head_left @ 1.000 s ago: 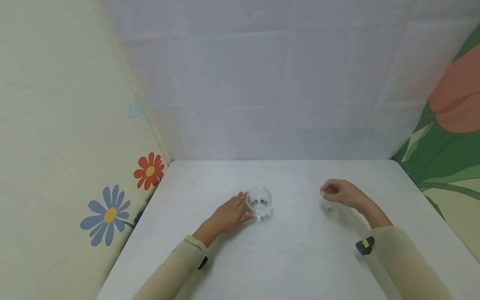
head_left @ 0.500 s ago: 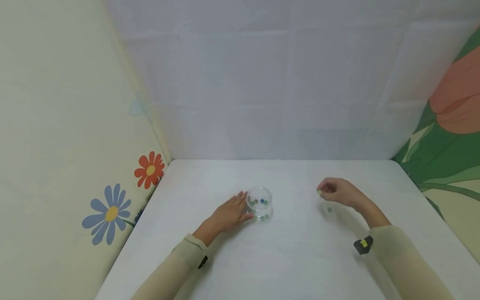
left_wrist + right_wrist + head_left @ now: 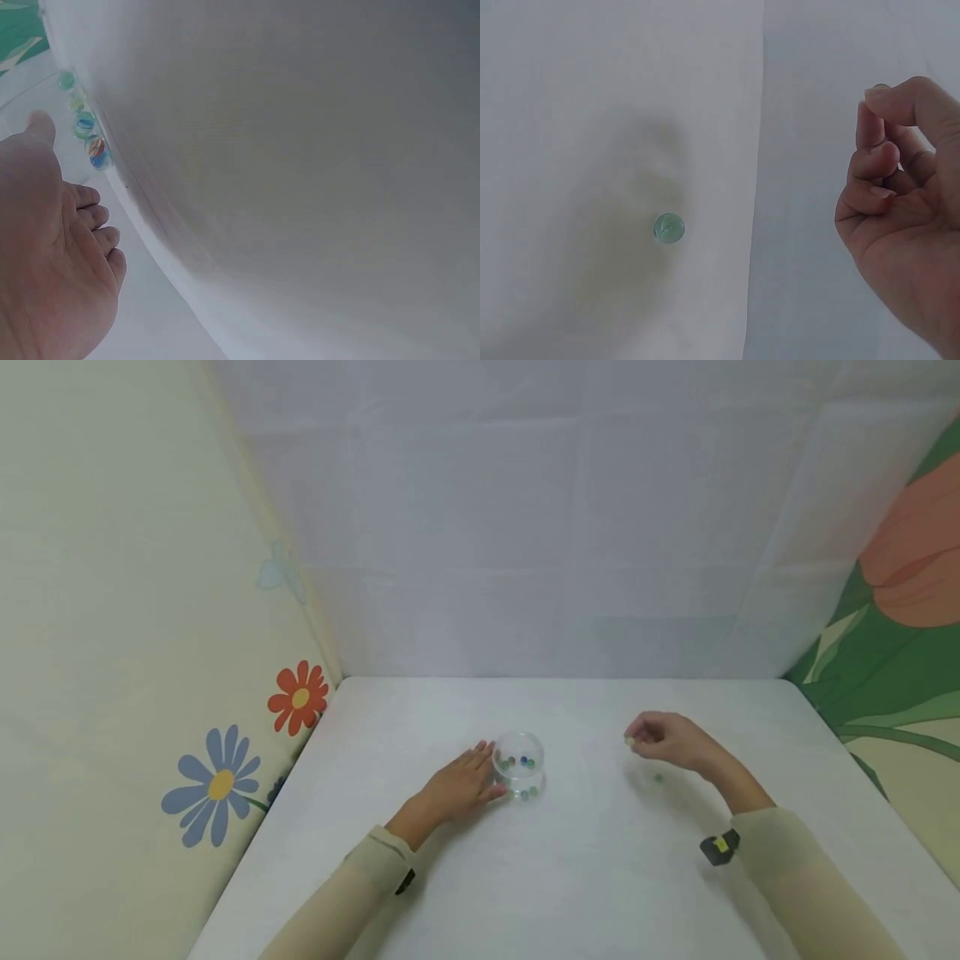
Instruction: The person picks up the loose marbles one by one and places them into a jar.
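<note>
Several glass marbles [image 3: 84, 126] lie in a clear round container [image 3: 519, 745] on the white table. My left hand [image 3: 459, 783] rests beside it, fingers extended along its left side and thumb near its front. To the right, my right hand [image 3: 667, 740] is raised over the table and pinches a pale marble [image 3: 629, 742] between thumb and forefinger. In the right wrist view the right hand [image 3: 900, 180] mostly hides that marble, its other fingers curled. A single green marble [image 3: 669, 228] sits on the table below this hand, within its shadow.
The white table [image 3: 570, 877] ends at a white cloth backdrop [image 3: 480, 527]. Flower-patterned cloth [image 3: 217, 785] hangs on the left, with a green and coral one [image 3: 900, 685] on the right.
My right hand has moved left and slightly away from me with the pinched marble, leaving the green marble behind on the table. The left hand and the container have stayed put.
</note>
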`<state>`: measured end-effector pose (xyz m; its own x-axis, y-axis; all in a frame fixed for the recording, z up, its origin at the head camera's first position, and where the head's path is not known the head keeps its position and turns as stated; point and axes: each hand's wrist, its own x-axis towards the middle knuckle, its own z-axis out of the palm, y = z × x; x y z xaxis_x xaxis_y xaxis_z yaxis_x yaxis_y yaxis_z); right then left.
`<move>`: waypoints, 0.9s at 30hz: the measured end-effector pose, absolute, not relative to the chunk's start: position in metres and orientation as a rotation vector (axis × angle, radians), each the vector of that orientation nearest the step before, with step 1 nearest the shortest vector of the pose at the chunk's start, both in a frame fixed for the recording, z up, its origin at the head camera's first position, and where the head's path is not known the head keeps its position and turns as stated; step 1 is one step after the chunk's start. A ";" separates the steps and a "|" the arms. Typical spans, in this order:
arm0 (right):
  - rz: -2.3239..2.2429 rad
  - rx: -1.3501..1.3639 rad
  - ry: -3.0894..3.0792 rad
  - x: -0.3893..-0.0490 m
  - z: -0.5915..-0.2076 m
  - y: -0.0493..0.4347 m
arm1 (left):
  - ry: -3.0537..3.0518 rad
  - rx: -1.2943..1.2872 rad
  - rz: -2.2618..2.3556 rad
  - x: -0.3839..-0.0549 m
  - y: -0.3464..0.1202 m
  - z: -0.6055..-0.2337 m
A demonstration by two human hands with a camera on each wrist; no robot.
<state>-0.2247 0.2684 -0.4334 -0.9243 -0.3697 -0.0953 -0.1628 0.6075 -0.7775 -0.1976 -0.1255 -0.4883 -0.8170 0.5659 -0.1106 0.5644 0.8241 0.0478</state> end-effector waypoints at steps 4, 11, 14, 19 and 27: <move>-1.215 -0.446 2.585 -0.225 -0.432 0.264 | 2.890 0.912 0.045 -0.198 -0.127 -0.490; -1.234 -0.491 2.575 -0.227 -0.429 0.258 | 2.889 0.890 0.043 -0.197 -0.127 -0.488; -1.243 -0.506 2.567 -0.227 -0.428 0.255 | 2.884 0.871 0.041 -0.197 -0.126 -0.488; -1.257 -0.534 2.541 -0.227 -0.428 0.251 | 2.886 0.862 0.044 -0.197 -0.126 -0.491; -1.261 -0.569 2.519 -0.230 -0.424 0.242 | 2.873 0.841 0.046 -0.200 -0.126 -0.492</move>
<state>-0.2300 0.2415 -0.4236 -0.8873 -0.4571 -0.0611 -0.2251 0.5449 -0.8077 -0.2004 -0.1257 -0.4915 -0.8321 0.5386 -0.1322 0.5341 0.8425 0.0707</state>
